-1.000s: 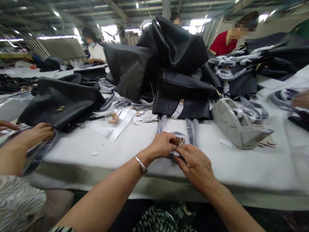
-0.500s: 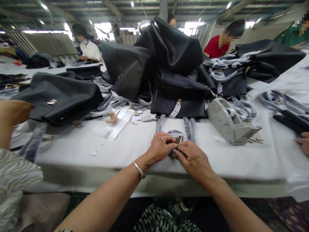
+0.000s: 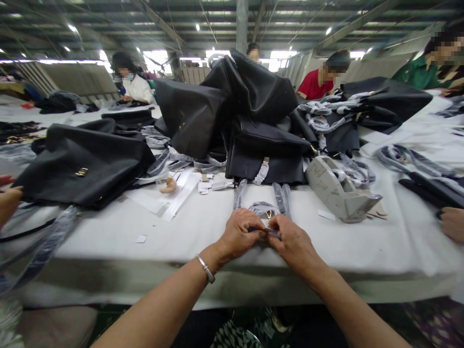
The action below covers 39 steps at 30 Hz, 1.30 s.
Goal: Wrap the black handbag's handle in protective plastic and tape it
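Observation:
Close together at the table's front, my left hand (image 3: 239, 235) and my right hand (image 3: 294, 239) pinch a dark bag strap (image 3: 274, 234) between thumbs and fingers. Most of the gripped part is hidden behind my fingertips. Just beyond them shows a gold metal fitting (image 3: 269, 214), beside a loop of plastic-wrapped strap (image 3: 260, 207). More wrapped straps (image 3: 282, 197) lead back to a black handbag (image 3: 279, 157), which lies facing me with a covered clasp (image 3: 262, 173) on its front.
Black handbags (image 3: 263, 92) are heaped behind. A tape dispenser (image 3: 328, 191) stands right, another handbag (image 3: 90, 159) left. Paper scraps (image 3: 141, 239) and white strips (image 3: 177, 203) lie on the white-covered table (image 3: 119, 241). Co-workers' hands (image 3: 9, 200) show at both edges.
My fingers have shifted from the gold fitting to the strap just nearer me, so the fitting now shows beyond them. The neighbour's arm at left has drawn back, and the view has tilted up slightly.

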Each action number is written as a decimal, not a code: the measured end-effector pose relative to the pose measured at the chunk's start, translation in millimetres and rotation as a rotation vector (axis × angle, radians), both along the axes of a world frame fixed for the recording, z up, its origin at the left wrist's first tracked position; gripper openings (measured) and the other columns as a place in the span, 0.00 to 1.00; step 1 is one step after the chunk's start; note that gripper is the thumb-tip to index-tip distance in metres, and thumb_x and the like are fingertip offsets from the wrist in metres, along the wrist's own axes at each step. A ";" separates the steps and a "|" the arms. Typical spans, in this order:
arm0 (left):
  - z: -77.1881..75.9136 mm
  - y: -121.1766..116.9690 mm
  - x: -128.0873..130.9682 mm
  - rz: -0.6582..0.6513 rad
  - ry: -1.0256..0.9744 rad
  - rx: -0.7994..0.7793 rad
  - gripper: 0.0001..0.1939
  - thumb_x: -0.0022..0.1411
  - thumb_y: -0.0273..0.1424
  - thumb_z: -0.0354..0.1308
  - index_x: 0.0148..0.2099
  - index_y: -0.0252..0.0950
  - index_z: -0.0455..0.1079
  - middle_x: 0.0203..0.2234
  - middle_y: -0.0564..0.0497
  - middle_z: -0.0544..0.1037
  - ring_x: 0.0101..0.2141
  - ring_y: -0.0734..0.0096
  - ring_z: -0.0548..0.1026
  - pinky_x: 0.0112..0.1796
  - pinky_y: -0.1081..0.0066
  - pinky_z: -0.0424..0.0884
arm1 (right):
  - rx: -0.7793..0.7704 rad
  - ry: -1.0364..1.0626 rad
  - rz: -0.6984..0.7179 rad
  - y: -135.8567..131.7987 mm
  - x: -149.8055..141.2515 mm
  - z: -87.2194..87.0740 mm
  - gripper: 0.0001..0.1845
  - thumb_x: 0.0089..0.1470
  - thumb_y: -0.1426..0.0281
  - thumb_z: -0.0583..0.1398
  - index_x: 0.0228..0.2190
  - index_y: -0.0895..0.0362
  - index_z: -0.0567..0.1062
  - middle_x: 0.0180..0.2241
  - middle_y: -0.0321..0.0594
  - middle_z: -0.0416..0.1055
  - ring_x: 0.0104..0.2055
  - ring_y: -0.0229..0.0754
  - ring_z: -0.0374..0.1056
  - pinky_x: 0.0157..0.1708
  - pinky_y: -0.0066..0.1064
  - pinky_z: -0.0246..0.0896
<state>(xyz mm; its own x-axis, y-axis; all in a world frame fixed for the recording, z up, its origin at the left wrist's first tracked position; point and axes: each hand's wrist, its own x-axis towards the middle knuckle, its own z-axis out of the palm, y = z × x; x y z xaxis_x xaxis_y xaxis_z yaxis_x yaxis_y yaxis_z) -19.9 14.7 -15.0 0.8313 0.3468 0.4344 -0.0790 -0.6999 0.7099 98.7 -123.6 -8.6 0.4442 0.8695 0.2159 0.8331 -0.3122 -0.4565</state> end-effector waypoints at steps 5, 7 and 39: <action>0.0 2.2 -2.4 -0.083 0.009 0.079 0.04 0.56 0.28 0.67 0.29 0.37 0.76 0.28 0.53 0.79 0.34 0.70 0.74 0.45 0.66 0.62 | 0.014 -0.045 0.059 -1.0 1.3 -0.3 0.03 0.55 0.72 0.58 0.33 0.54 0.67 0.34 0.36 0.69 0.34 0.40 0.64 0.33 0.30 0.55; -0.6 3.1 -4.0 -0.096 0.029 0.125 0.03 0.58 0.27 0.65 0.31 0.38 0.76 0.30 0.53 0.80 0.35 0.70 0.74 0.48 0.65 0.61 | 0.009 -0.064 0.077 -0.9 1.9 0.6 0.03 0.54 0.74 0.58 0.32 0.54 0.68 0.33 0.36 0.68 0.35 0.40 0.64 0.33 0.30 0.55; 11.1 14.3 -15.5 -0.302 0.128 0.519 0.08 0.62 0.29 0.54 0.40 0.38 0.75 0.35 0.52 0.79 0.39 0.71 0.75 0.57 0.63 0.53 | -0.040 0.092 0.187 -0.7 11.6 7.5 0.05 0.51 0.71 0.62 0.34 0.54 0.74 0.34 0.36 0.68 0.37 0.40 0.65 0.37 0.30 0.60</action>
